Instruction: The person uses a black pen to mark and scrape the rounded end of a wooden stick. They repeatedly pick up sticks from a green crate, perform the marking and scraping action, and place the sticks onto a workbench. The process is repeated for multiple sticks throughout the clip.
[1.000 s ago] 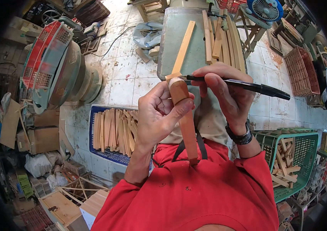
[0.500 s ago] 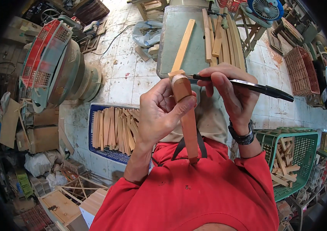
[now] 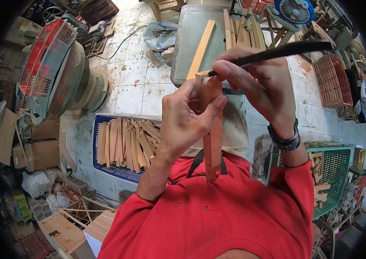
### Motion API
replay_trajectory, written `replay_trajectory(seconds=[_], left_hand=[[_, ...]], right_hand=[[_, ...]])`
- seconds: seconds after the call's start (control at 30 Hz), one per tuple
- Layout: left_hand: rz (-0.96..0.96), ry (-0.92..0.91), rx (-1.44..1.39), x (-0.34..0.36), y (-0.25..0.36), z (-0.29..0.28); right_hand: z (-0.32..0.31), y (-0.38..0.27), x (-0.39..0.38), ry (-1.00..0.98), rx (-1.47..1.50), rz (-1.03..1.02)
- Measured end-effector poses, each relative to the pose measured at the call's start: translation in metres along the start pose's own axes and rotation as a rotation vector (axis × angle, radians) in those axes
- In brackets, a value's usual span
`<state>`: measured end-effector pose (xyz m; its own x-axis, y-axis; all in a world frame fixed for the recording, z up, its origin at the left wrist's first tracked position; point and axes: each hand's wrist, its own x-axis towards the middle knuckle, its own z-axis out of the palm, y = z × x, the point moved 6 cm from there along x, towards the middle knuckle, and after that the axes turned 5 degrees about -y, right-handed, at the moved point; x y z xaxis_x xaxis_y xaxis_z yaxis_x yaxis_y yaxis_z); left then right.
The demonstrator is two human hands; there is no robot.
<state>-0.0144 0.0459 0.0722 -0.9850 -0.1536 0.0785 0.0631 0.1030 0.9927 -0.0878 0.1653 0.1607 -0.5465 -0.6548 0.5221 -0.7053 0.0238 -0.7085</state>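
My left hand (image 3: 185,121) is closed around a wooden strip (image 3: 212,149), its thumb across the front face. The strip stands lengthwise before me, its lower end against my red shirt. At its top end a small light wooden piece (image 3: 200,77) sits against it, partly behind my fingers. My right hand (image 3: 262,84) grips a black pen (image 3: 286,50) between thumb and fingers. Its tip meets the top of the strip, beside the small piece; whether it touches is hard to tell. Just beyond lies another wooden strip (image 3: 203,48) on the grey-green table (image 3: 186,36).
More strips and a clamp (image 3: 240,14) lie at the table's right. A blue basket (image 3: 97,144) of wooden strips stands on the floor at left, a green crate (image 3: 342,172) with wood pieces at right. A large round machine (image 3: 68,82) is far left, a blue fan (image 3: 295,11) far right.
My right hand has moved up and rightward, tilting the pen more steeply with its tip at the strip's top. The strip has turned slightly in my left hand.
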Motion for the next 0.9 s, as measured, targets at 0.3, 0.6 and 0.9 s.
replay_trajectory(seconds=[0.3, 0.6, 0.9], left_hand=[[0.099, 0.038, -0.033, 0.0, -0.002, -0.001], [0.05, 0.016, 0.067, -0.001, -0.003, -0.005], [-0.003, -0.018, 0.126, 0.0, -0.009, -0.005]], right_hand=[[0.012, -0.003, 0.021, -0.3, -0.338, -0.16], [0.014, -0.007, 0.032, -0.302, -0.408, -0.132], [0.02, -0.008, 0.039, -0.346, -0.458, -0.2]])
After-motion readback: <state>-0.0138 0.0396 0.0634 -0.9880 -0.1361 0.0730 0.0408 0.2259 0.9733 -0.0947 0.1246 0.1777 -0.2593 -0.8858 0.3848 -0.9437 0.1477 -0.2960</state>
